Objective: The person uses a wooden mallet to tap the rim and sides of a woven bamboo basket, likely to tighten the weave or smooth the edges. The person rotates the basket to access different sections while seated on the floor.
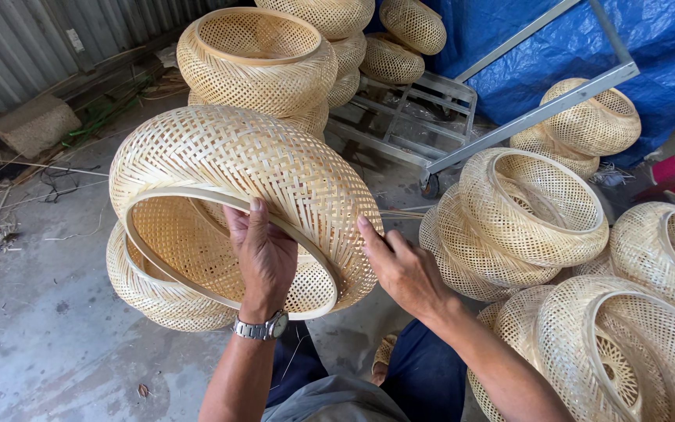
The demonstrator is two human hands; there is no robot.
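Two bare hands hold one woven bamboo lampshade (275, 168), a rounded, flattened dome of pale strips, raised above the concrete floor (56, 344) in front of the seated person. The shade is tipped on its side: its wide bentwood rim (197, 199) and open mouth face down and toward the camera, while the closed crown points up and away. Its long axis runs roughly left to right, sloping down toward the right. The left hand (263, 258), a metal wristwatch (262, 327) on its wrist, reaches into the mouth, fingers curled over the rim and clasping it from inside. The right hand (404, 270) lies against the outer weave at the lower right edge, fingers flat and pressing the wall, not clenched. A second shade (158, 293) rests on the floor directly beneath. More finished shades are stacked behind (255, 59) and heaped at right (537, 207), near a metal trolley frame (423, 125) and a blue tarpaulin (650, 39).
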